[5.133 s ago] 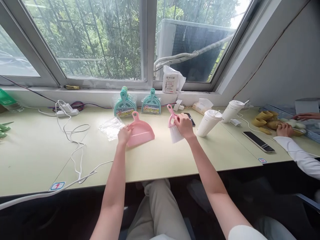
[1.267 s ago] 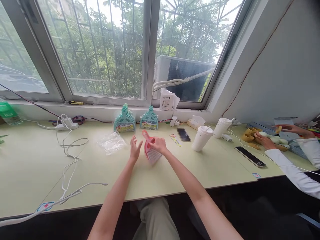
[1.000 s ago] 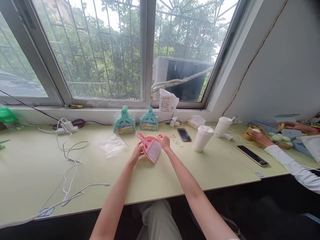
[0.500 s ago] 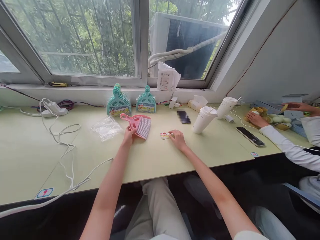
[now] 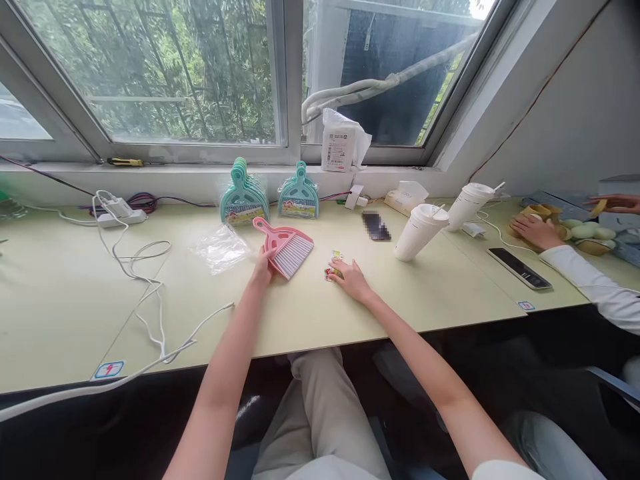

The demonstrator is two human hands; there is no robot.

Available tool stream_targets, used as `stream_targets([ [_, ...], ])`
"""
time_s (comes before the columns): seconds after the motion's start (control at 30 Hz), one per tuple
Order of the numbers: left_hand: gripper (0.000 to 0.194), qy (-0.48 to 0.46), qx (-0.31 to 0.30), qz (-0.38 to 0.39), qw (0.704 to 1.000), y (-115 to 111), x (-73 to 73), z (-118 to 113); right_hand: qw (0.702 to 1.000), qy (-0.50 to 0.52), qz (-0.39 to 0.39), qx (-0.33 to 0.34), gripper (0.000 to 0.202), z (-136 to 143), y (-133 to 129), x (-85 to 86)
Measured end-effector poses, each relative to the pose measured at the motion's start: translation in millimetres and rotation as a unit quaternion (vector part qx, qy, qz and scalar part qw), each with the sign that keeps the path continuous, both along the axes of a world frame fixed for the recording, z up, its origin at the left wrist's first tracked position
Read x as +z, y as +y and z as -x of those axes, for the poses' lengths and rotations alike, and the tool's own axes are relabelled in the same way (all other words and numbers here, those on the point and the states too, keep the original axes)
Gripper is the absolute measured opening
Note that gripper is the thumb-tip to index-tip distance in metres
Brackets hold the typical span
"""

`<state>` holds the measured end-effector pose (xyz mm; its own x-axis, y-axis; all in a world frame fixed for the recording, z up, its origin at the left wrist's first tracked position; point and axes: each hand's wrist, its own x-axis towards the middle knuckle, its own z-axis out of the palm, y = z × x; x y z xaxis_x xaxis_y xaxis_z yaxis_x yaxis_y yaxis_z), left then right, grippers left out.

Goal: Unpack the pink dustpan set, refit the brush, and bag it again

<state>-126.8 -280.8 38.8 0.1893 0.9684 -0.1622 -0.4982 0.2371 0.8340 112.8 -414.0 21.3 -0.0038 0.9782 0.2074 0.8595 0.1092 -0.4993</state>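
Note:
My left hand (image 5: 263, 267) grips the edge of a pink dustpan (image 5: 276, 237), tilted above the table. A small brush with pale bristles (image 5: 294, 257) is fitted to the dustpan. Over a small colourful printed card (image 5: 337, 255) lies my right hand (image 5: 351, 280), fingers and thumb on it. The card sits at the table surface, its middle hidden by the fingers. Left of the dustpan lies a crumpled clear plastic bag (image 5: 223, 249). Behind it stand a stack of wrapped green dustpan sets (image 5: 244, 193) and a smaller green dustpan set (image 5: 299, 193).
Two white lidded cups (image 5: 420, 232) stand to the right, near a blurred phone (image 5: 376, 226) and a tissue pack (image 5: 406, 197). White cables (image 5: 155, 287) cross the left side. Another person's hand (image 5: 537, 231) works at far right, beyond a dark phone (image 5: 519, 268).
The printed card has turned from lying sideways to pointing away from me under my right hand. The dustpan has tilted slightly in my left hand. The view has shifted a little.

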Motion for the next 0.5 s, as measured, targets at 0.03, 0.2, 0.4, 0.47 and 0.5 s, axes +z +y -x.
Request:
stream_targets([
  [0.03, 0.047, -0.002, -0.003, -0.005, 1.000, 0.0, 0.0, 0.1, 1.000, 0.012, -0.008, -0.006, 0.034, -1.2, 1.2, 0.5],
  [0.2, 0.048, -0.016, -0.010, -0.033, 0.999, -2.5, -0.3, -2.4, 0.971, 0.166, -0.099, -0.137, 0.047, -6.2, 25.7, 25.3],
  [0.4, 0.045, -0.028, -0.034, -0.081, 0.996, -8.1, -0.6, -3.1, 0.966, 0.095, -0.213, -0.111, 0.054, 60.7, 68.4, 44.6],
  [0.47, 0.046, -0.029, -0.036, -0.089, 0.995, -8.6, -0.7, -0.5, 0.992, 0.011, -0.127, -0.001, 0.056, 88.2, 75.8, 34.2],
  [0.5, 0.046, -0.025, -0.037, -0.088, 0.995, -8.5, -0.9, 0.9, 0.996, -0.018, -0.082, 0.042, 0.058, 98.1, 78.1, 28.0],
])
